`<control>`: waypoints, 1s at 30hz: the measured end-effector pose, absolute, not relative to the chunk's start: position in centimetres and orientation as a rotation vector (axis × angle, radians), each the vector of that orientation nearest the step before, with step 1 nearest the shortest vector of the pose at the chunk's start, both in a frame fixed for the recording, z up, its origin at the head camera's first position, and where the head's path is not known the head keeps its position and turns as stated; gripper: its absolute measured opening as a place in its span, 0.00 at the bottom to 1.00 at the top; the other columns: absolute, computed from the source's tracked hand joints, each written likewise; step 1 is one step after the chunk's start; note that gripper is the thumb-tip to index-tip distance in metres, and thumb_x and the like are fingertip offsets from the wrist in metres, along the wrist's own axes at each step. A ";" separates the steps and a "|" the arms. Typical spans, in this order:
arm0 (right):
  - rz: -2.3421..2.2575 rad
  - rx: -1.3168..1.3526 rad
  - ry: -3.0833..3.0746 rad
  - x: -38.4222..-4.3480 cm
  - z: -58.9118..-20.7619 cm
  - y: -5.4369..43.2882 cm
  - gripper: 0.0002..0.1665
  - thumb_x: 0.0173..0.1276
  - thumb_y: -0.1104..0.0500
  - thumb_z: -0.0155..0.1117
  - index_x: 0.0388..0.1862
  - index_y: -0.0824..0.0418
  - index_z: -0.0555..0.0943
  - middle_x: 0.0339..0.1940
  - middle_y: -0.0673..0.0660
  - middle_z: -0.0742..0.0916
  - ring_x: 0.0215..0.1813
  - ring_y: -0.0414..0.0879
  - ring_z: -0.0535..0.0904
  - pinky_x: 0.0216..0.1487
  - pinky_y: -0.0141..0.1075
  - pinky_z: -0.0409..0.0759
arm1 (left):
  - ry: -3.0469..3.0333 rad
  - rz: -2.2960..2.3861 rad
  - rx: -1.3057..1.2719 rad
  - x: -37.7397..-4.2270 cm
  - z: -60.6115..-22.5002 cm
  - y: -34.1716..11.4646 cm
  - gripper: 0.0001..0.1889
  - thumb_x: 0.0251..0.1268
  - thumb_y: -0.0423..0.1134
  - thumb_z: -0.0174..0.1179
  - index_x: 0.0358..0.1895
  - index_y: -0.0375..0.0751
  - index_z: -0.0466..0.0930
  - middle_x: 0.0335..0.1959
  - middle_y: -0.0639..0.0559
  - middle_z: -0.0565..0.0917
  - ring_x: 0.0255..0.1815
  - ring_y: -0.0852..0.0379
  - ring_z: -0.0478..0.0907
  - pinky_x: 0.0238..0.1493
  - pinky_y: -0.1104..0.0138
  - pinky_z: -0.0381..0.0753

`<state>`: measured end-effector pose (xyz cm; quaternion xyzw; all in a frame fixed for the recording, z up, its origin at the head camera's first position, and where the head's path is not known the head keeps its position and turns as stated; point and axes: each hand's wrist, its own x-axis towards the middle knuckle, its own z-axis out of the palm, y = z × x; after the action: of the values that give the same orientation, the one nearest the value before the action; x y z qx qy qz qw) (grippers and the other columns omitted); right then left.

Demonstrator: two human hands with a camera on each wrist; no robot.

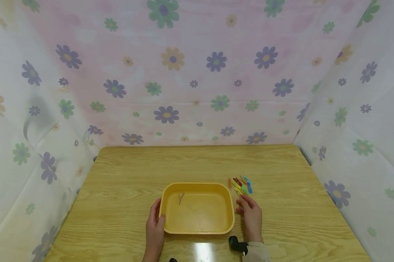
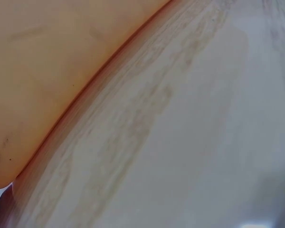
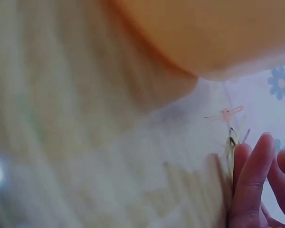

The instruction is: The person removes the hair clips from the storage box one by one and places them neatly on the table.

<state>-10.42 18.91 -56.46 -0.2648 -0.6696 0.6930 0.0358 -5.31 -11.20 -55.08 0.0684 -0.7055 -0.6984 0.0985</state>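
A yellow plastic basin [image 1: 197,231] sits on the wooden table. My left hand [image 1: 156,225] holds its left side, with the thumb over the rim and the fingers along the outer wall. Inside the basin, near its far left, lies a thin brownish V-shaped piece [image 1: 181,198]. Just right of the basin my right hand [image 1: 251,214] reaches over the table, its fingertips at the near end of a small pile of colourful clips [image 1: 243,184]. In the right wrist view, its fingers [image 3: 251,185] are extended beside the clips, and a pinkish clip [image 3: 228,113] lies a little beyond.
The pile holds red, yellow, green, blue and orange clips, with an orange one [image 1: 229,183] at its left edge. Flower-patterned cloth [image 1: 197,83] hangs behind the wooden table [image 1: 125,182] and along both sides. A black device [image 1: 237,244] sits at the right wrist.
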 end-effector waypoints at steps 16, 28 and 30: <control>2.334 -0.774 -1.924 -9.5 -55.0 19.4 0.21 0.68 0.55 0.48 0.56 0.66 0.71 0.38 0.51 0.81 0.39 0.42 0.79 0.34 0.34 0.78 | -2.123 -2.066 0.278 -5.9 -57.2 -11.6 0.25 0.64 0.28 0.44 0.64 0.50 0.60 0.62 0.58 0.64 0.64 0.64 0.57 0.54 0.78 0.63; 2.340 -0.234 -2.093 -9.8 -54.7 20.1 0.27 0.65 0.46 0.51 0.55 0.63 0.73 0.41 0.57 0.80 0.40 0.46 0.79 0.39 0.36 0.79 | -2.092 -2.081 0.244 -5.8 -57.3 -11.6 0.25 0.64 0.29 0.44 0.63 0.53 0.61 0.62 0.58 0.64 0.64 0.64 0.57 0.53 0.79 0.63; 2.362 -0.100 -2.063 -10.1 -55.1 20.4 0.26 0.66 0.48 0.51 0.56 0.63 0.73 0.41 0.57 0.80 0.40 0.46 0.79 0.37 0.35 0.79 | -2.086 -2.077 0.234 -5.8 -57.3 -11.5 0.25 0.64 0.29 0.44 0.63 0.53 0.62 0.62 0.58 0.64 0.64 0.63 0.58 0.53 0.79 0.64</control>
<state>-10.13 20.36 -55.15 -0.0319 -0.6574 0.7528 0.0021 -5.76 -11.55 -57.32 0.0788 -0.7033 -0.7002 0.0943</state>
